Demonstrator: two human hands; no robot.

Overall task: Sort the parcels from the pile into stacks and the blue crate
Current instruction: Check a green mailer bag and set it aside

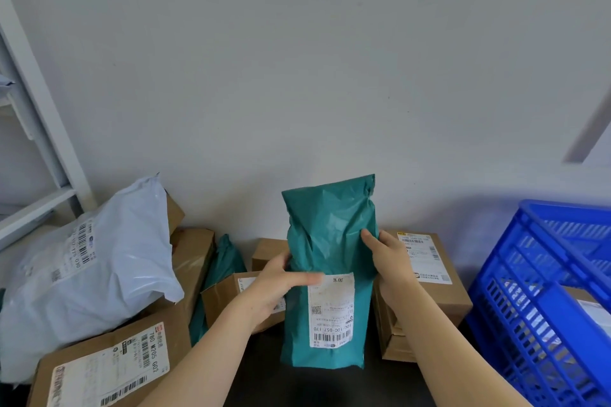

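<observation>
Teal plastic film formed the parcel (330,225) that was held upright between both hands at the middle of the view. Its long axis ran from 12 to 6 o'clock. Whether its lower end touched the dark table (258,373) could not be told. A white label (331,307) on its lower half was turned toward the camera.

The left hand (277,287) was closed on the parcel's 9 o'clock edge, with the thumb laid across the front by the label's top and the fingers hidden behind. The right hand (390,261) was closed on the 3 o'clock edge, slightly higher, with the thumb pressed into the film.

The blue crate (515,291) stood at 3 o'clock. A stack of brown cartons (429,277) was seen between crate and parcel, just behind the right hand. At 9 o'clock lay the pile, a white bag (99,258) resting over cardboard boxes (109,367).

The right hand was judged the nearer to the crate, so a sideways carry toward 3 o'clock would be called for if the crate were chosen.
</observation>
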